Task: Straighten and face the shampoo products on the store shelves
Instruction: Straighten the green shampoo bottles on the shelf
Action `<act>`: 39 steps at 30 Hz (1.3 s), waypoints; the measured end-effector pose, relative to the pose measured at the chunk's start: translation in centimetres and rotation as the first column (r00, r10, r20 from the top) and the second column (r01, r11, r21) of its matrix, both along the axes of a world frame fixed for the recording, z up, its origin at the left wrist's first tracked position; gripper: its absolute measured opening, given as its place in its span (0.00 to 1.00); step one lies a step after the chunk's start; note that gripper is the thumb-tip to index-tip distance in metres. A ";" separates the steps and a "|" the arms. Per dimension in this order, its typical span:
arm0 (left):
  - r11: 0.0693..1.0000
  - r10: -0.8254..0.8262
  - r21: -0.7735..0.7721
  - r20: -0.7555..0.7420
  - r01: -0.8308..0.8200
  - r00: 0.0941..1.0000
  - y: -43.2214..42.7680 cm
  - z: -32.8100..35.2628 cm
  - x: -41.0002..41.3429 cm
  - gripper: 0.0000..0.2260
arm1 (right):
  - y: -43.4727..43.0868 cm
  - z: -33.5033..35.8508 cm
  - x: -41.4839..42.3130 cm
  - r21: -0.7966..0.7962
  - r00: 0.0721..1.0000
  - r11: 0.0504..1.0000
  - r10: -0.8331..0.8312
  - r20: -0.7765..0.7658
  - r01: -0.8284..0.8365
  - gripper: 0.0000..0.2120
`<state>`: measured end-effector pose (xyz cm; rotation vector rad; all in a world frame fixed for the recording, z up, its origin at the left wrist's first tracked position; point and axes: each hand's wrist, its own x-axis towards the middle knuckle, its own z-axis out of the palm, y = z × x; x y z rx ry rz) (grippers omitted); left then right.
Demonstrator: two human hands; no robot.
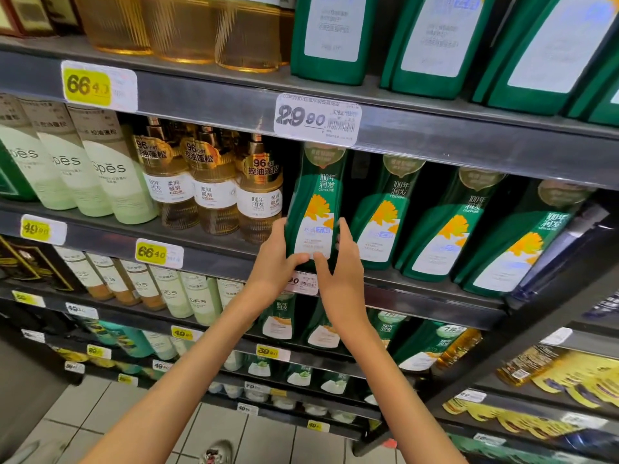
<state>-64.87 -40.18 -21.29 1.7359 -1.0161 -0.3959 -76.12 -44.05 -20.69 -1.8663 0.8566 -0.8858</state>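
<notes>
I have the green shampoo bottle (pixel 316 195) in both hands, straight below the 29.90 price tag (pixel 316 119). My left grip (pixel 279 259) is curled round the bottle's lower left edge, thumb laid across the foot of the white label. My right grip (pixel 341 266) closes on the lower right edge, its thumb pressed on the front beside the other thumb and its fingers running up the side. Both grips are closed on the bottle.

The bottle stands upright with its front label, with the orange flower, turned toward me, and its cap reaches up just under the tag. My hands cover its base, so I cannot tell whether it sits on the shelf (pixel 435 299) or hangs just above it.

Below and to the right of the tag, three more green bottles (pixel 445 226) of the same kind stand in a row, fronts outward, each tilted with its top to the right. A dark gap separates my bottle from the nearest of them.

Below and to the left of the tag stand amber pump bottles (pixel 214 185) with gold collars, the closest just beside my bottle. Farther left of the tag are pale green Spes bottles (pixel 110 175).

Above the tag, on the next shelf up, green bottles (pixel 331 31) show plain white labels.
</notes>
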 end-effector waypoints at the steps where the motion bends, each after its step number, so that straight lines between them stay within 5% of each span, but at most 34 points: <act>1: 1.000 0.015 0.009 0.008 -0.015 1.000 -0.1 -0.1 0.0 0.23 | 0.4 -0.4 -0.3 -0.015 1.000 1.000 -0.004 -0.012 0.004 0.29; 9: 0.986 0.166 -0.004 0.135 -0.167 0.977 -0.6 -0.1 -0.3 0.21 | 0.6 -0.9 -0.4 -0.016 0.999 1.000 0.018 -0.049 -0.018 0.29; 15: 0.961 0.276 -0.047 0.076 -0.273 0.958 -0.4 -0.4 -1.0 0.21 | 0.9 -1.0 -0.5 0.031 0.999 0.999 0.014 -0.047 -0.013 0.27; 39: 0.968 0.247 -0.069 0.129 -0.240 0.960 0.0 -0.4 -0.6 0.21 | 0.9 -1.3 -0.8 0.077 0.999 0.997 -0.009 -0.044 0.012 0.20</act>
